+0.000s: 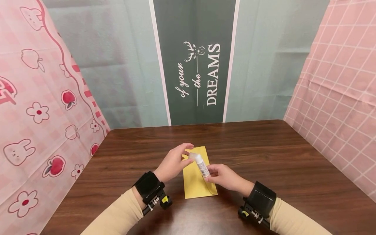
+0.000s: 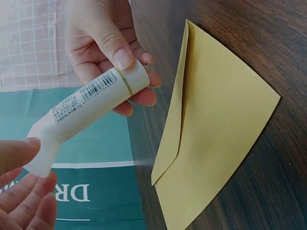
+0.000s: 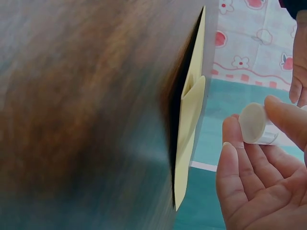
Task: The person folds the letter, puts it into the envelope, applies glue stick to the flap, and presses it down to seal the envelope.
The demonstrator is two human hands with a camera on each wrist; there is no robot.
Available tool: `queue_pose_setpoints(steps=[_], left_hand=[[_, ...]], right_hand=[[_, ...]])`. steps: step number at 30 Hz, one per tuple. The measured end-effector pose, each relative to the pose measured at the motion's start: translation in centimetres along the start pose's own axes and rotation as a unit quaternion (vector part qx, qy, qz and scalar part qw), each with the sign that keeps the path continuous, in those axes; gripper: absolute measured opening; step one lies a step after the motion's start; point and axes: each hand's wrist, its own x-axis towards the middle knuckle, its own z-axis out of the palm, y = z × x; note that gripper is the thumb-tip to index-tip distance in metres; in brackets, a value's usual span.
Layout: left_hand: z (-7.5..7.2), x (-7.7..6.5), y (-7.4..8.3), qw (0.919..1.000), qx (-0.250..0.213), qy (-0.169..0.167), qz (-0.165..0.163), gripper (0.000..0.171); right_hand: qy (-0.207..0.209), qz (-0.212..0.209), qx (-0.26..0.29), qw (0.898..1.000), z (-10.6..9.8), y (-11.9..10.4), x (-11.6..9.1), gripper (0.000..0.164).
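Observation:
A white glue stick (image 2: 91, 98) with a barcode label is tilted in the air above a yellow envelope (image 1: 192, 182). My right hand (image 1: 226, 176) holds it near its base, thumb on one side and fingers on the other. At its upper end a translucent cap (image 2: 42, 153) stands at an angle to the tube; whether it still sits over the tip is unclear. The thumb and fingers of my left hand (image 1: 174, 162) pinch this cap. The envelope lies on the table, and its flap (image 2: 173, 115) is slightly raised along one edge.
Dark wood-grain table (image 1: 132, 147) lies under both hands. A green curtain (image 1: 194, 114) with white lettering hangs behind it. Pink printed cloth (image 1: 50, 130) covers the left side and pink checked cloth (image 1: 337, 107) the right.

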Motion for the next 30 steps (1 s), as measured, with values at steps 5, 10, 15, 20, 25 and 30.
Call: queue_pose_setpoints(steps=[5, 10, 15, 20, 25, 30], left_hand=[[-0.06, -0.02, 0.12, 0.9999, -0.010, 0.004, 0.009, 0.044], [-0.03, -0.03, 0.17, 0.9998, 0.002, 0.008, 0.017, 0.043], [0.00, -0.05, 0.24, 0.9997, 0.003, 0.011, 0.021, 0.035], [0.12, -0.01, 0.19, 0.9995, 0.007, 0.012, 0.027, 0.026], [0.26, -0.07, 0.16, 0.9990, 0.014, 0.016, 0.038, 0.023], [0.39, -0.23, 0.19, 0.9989, 0.016, 0.009, 0.042, 0.025]], right_hand=[[-0.005, -0.004, -0.007, 1.000, 0.03, 0.04, 0.00, 0.030], [-0.007, -0.002, -0.010, 1.000, 0.03, 0.10, 0.01, 0.030], [-0.006, -0.004, -0.011, 1.000, 0.04, 0.23, -0.01, 0.029], [-0.005, -0.005, -0.012, 1.000, 0.03, 0.29, -0.02, 0.029], [-0.005, -0.007, -0.006, 1.000, 0.08, 0.36, -0.08, 0.030], [-0.004, -0.011, -0.003, 1.000, 0.13, 0.26, -0.06, 0.030]])
